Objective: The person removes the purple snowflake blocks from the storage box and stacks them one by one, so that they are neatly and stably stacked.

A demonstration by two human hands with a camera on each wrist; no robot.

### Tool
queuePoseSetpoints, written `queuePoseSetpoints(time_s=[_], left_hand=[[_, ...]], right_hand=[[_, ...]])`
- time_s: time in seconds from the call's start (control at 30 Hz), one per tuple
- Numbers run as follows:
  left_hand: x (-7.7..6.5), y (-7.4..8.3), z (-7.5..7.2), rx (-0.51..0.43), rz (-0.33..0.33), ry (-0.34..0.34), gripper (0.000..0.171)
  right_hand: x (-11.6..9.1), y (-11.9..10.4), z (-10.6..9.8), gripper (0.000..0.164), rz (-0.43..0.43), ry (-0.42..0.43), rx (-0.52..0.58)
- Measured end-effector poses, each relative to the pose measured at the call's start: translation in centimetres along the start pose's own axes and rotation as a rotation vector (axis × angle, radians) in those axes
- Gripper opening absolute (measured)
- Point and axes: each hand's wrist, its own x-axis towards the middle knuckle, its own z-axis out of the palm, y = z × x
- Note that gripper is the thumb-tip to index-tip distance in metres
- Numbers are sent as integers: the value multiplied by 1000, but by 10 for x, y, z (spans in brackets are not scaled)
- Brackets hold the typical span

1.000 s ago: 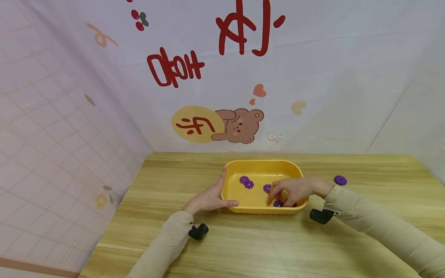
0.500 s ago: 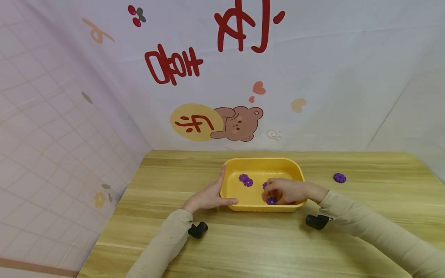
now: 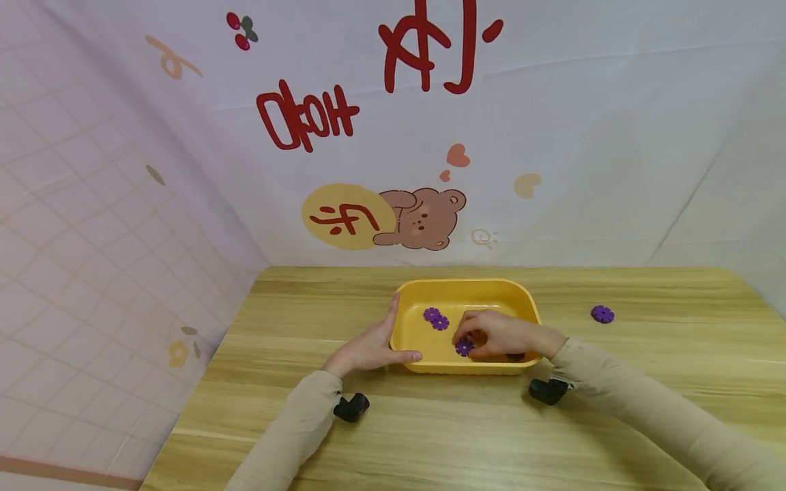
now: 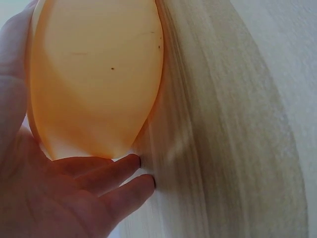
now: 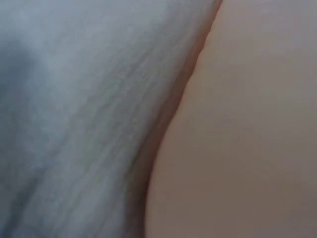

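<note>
Head view: left hand (image 3: 370, 346) lies against the left end of the tray (image 3: 467, 368), fingers loosely extended, presumably steadying it. Right hand (image 3: 500, 333) pinches a purple disc (image 3: 461, 346) inside; an overlapping pair (image 3: 439, 322) rests farther left. Spare disc (image 3: 603, 314) outside.

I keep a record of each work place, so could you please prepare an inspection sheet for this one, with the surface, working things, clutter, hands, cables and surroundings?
Surface: wood-grain table, pale, light-coloured.
Working things: yellow tray; inside, two purple discs touching, a held disc, and something dark partly hidden beneath the right hand.
Clutter: purple piece on the table, right of the tray; one or several, cannot tell.
Hands: left hand holds the tray's left end; right hand pinches a disc inside it.
Cables: nothing seen.
Surroundings: white backdrop with red writing and a bear drawing; black wrist devices on both sleeves.
</note>
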Motion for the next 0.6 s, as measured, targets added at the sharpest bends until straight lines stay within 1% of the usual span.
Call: queuePoseSetpoints(time_s=[0.13,0.4,0.6], left_hand=[[0,1,0,-7,7,0,119],[0,2,-1,-6,1,8,119],[-1,1,0,-7,11,5,118]], right_hand=[[2,-1,-1,28,0,15,4],[2,-2,-4,26,-4,78,95],[-2,-4,-8,27,-40,130,165]])
